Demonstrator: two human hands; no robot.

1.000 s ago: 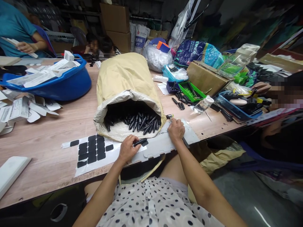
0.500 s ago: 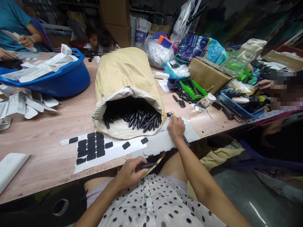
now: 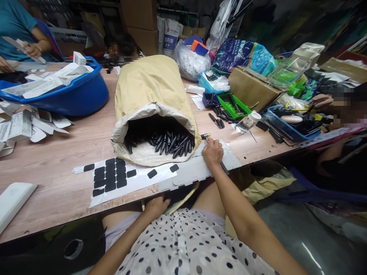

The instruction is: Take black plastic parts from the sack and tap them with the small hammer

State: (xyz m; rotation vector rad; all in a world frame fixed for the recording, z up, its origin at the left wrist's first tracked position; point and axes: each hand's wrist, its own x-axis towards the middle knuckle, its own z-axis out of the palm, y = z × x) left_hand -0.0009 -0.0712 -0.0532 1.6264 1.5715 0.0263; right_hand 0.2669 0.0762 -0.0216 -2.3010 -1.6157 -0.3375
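Note:
My right hand [image 3: 212, 152] is closed around a slim tool, its exact kind unclear; a dark handle [image 3: 224, 168] shows below the palm. By its fingertips, a small dark-and-silver piece [image 3: 205, 136] lies beside the sack's mouth. My left hand [image 3: 157, 207] is low, below the table edge, next to the beige rim [image 3: 185, 199] of something at my lap; its fingertips are hidden. In front, a beige sack [image 3: 151, 82] lies with its mouth towards me, holding many black pen-shaped parts [image 3: 172, 144]. Black rounded stickers [image 3: 110, 176] sit on a white sheet [image 3: 140, 182].
A blue basin [image 3: 86, 97] of white boxes stands left, with more boxes [image 3: 20, 124] beside it. At right are a green tray [image 3: 233, 107], a clear bottle [image 3: 248, 122] and a blue tray [image 3: 289, 128]. Co-workers sit at far left, behind the sack and at right.
My left hand has dropped below the table edge, and the black pen-shaped part it held no longer shows. My right hand stays almost in place.

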